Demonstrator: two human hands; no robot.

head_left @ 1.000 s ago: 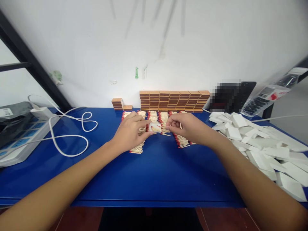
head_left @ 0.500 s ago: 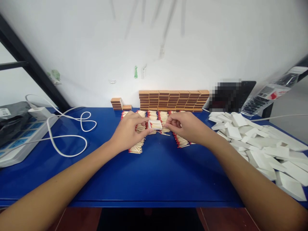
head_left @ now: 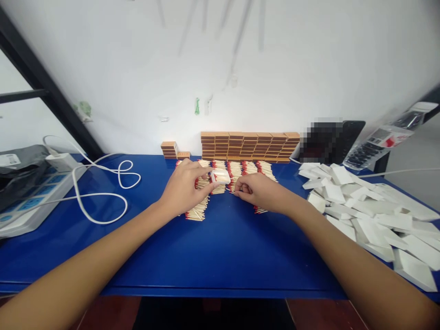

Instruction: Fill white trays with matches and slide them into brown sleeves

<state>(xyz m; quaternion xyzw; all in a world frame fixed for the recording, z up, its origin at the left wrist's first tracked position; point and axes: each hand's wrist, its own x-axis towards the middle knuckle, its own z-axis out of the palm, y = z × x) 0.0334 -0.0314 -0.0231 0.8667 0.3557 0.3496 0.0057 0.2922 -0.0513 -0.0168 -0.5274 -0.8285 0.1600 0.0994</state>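
My left hand is closed on a small white matchbox tray, pinched between thumb and fingers. A few red-tipped matches lie inside the tray, which is tilted toward me. Just right of it, my right hand is low over the table with thumb and forefinger pinched on a match, mostly hidden by the fingers. Beneath and behind both hands lie several rows of loose matches with red heads, partly covered by the hands.
A wall of stacked matchboxes stands at the back, with a smaller stack to its left. Empty white trays are heaped at right, near a plastic bottle and a dark phone. A white cable and power strip lie left.
My right hand has come down and slightly toward me, onto the stray match at the front of the rows. The left hand still holds the tray. The view has shifted slightly.
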